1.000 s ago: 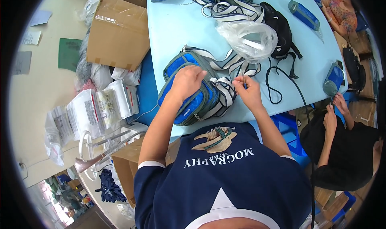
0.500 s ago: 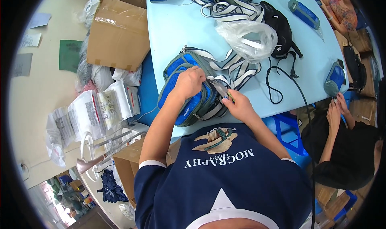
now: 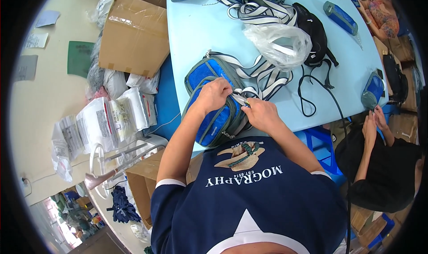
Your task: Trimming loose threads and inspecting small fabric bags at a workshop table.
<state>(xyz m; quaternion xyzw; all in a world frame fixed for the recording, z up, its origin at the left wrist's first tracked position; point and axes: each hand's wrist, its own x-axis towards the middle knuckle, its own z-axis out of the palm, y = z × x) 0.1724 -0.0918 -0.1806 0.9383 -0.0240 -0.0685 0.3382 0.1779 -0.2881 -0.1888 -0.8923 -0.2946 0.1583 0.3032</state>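
A blue bag with grey-green trim (image 3: pixel 211 122) lies at the table's near edge, in front of my body. My left hand (image 3: pixel 215 94) rests over it, fingers pinched at the edge of the bag; what exactly is between the fingertips is too small to make out. My right hand (image 3: pixel 263 114) grips small scissors (image 3: pixel 240 100), their metal blades pointing at my left fingertips. The handle is mostly hidden in my palm. White-and-dark striped straps (image 3: pixel 272 82) run from the bag and lie in loops to the right of it.
On the light blue table (image 3: pixel 191 26) lie a clear plastic bag (image 3: pixel 278 44), a black pouch (image 3: pixel 314 35), more striped straps and several blue-grey bags. A black cable (image 3: pixel 332 100) hangs over the right edge. A cardboard box (image 3: pixel 133 37) stands left; a co-worker (image 3: pixel 379 160) sits right.
The scissors have moved in closer to my left fingertips, and my right hand has turned over them. The whole view has shifted slightly; the bag stays in front of me.
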